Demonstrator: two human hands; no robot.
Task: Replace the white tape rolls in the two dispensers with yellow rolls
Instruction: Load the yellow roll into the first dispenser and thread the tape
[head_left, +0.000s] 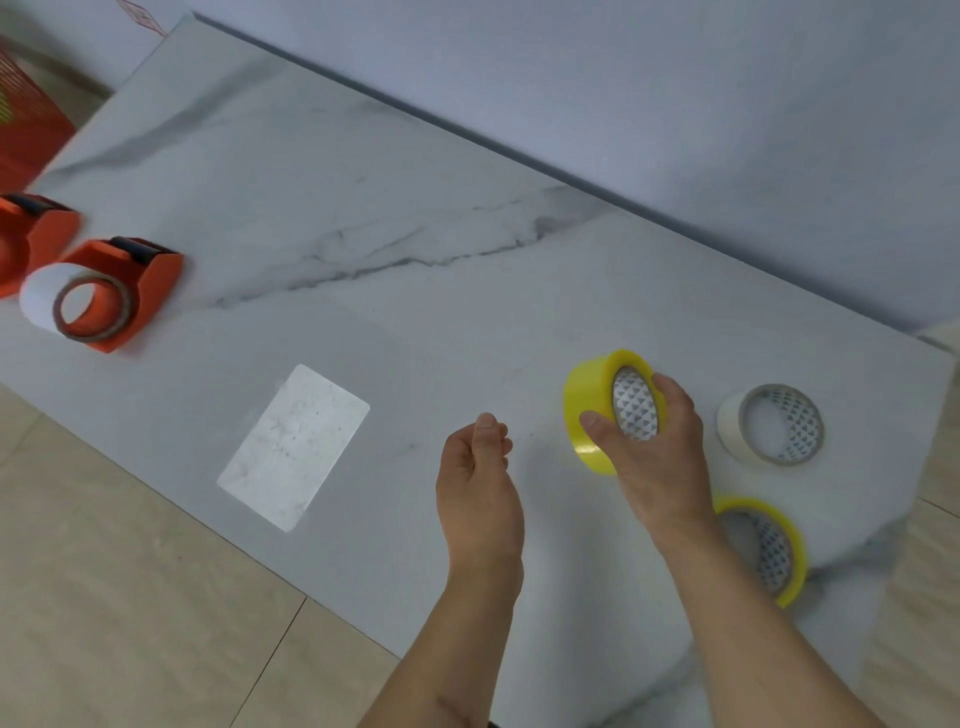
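My right hand (660, 441) grips a yellow tape roll (592, 410) held on edge above the marble table (415, 208), fingers hooked into its core. My left hand (480, 488) hovers just left of it, fingers loosely curled, holding nothing. A second yellow roll (779, 551) lies flat near the table's right corner, partly behind my right forearm. A white roll (769, 423) lies flat to the right of the held roll. At the far left stand two orange dispensers: the nearer one (140, 280) carries a white roll (52, 296); the other (31, 234) is cut off by the frame edge.
A pale rectangular patch (293, 447) lies on the table left of my left hand. A red mesh object (26, 104) stands beyond the table's far left corner. Beige floor tiles (130, 597) run along the table's near edge, and a wall borders the far side.
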